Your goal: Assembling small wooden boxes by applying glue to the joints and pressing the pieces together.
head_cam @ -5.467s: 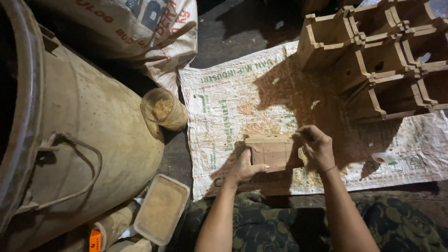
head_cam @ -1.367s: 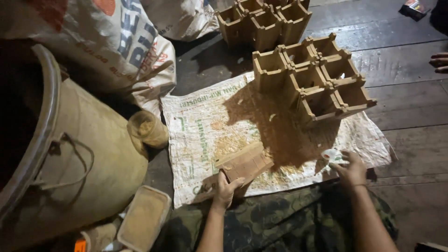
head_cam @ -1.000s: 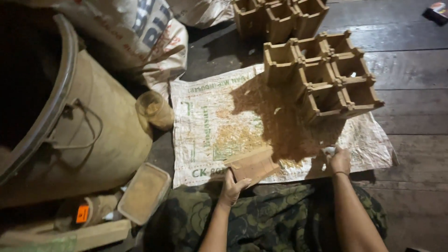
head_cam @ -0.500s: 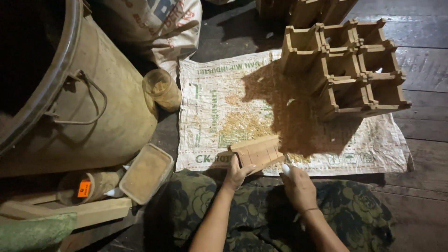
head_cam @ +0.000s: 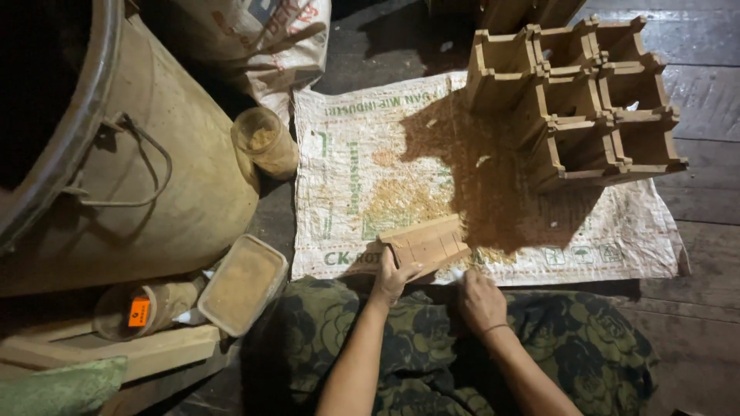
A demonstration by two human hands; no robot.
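My left hand grips the near edge of a small slatted wooden box that rests tilted on a white woven sack spread on the floor. Sawdust-like grit lies scattered on the sack just beyond the box. My right hand hovers at the sack's near edge, right of the box, with fingers curled; something small and pale shows at its fingertips, too small to identify. Both forearms reach over my lap in dark flowered cloth.
A cluster of several open wooden boxes stands at the sack's far right. A big metal drum fills the left, with a jar of powder, a rectangular tub of powder and a printed sack beside it. Plank floor lies to the right.
My right hand pulled back from the sack's right side to its near edge beside the box. My left hand kept hold of the box. The camera view shifted closer and leftward.
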